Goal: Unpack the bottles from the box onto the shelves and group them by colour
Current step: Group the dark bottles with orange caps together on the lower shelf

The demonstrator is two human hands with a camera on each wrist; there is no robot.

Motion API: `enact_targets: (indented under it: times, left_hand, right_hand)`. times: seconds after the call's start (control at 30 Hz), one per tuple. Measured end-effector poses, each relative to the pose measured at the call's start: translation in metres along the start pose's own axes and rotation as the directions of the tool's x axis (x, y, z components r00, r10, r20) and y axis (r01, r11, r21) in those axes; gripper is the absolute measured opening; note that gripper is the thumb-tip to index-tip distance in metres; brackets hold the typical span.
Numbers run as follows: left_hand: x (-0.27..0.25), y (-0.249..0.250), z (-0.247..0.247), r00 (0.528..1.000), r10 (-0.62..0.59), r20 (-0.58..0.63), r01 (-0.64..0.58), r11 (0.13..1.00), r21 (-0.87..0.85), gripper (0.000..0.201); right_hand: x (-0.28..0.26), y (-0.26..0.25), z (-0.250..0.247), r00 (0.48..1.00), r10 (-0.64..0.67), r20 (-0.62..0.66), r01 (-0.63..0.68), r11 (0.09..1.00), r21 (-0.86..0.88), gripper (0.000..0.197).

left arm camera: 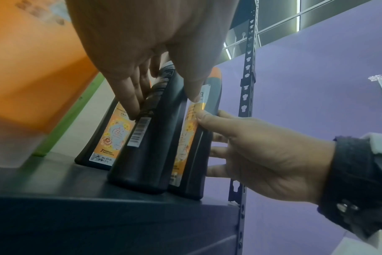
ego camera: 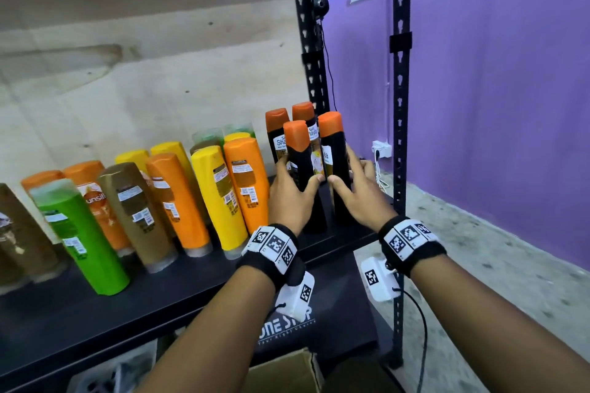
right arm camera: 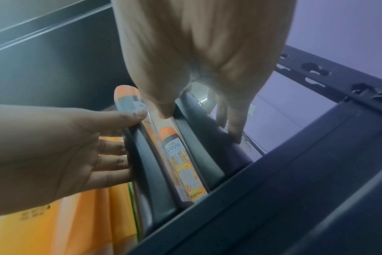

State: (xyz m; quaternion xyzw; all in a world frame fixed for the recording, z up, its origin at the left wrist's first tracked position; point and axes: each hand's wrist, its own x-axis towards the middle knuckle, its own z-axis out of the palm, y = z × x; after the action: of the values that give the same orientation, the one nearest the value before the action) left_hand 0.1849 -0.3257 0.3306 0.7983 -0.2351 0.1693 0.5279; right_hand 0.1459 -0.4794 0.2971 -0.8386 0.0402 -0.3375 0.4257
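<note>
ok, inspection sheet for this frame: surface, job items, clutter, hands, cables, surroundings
Surface: black shelf, bottles standing along it.
Job's things: four black bottles with orange caps at the right end, two in front, two behind; orange, yellow, brown and green bottles mixed to the left; cardboard box below.
Clutter: nothing seen on the shelf.
Grippers: left hand grips the front-left black bottle; right hand grips the front-right black bottle.
Cables: black cable from the right wrist camera; another down the upright; white wall plug leads.
Surroundings: purple wall, plywood back panel, webcam, concrete floor.
</note>
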Motion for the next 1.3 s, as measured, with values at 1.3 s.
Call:
enact_targets:
  times: [1.3]
  left_hand:
    - [0.006, -0.025, 0.008, 0.994, -0.072, 0.078, 0.087, 0.974, -0.208, 0.059]
  right_hand:
    - [0.011, 0.033, 0.015, 0.975, 0.21, 0.077, -0.216, 0.796, 0.565, 0.024]
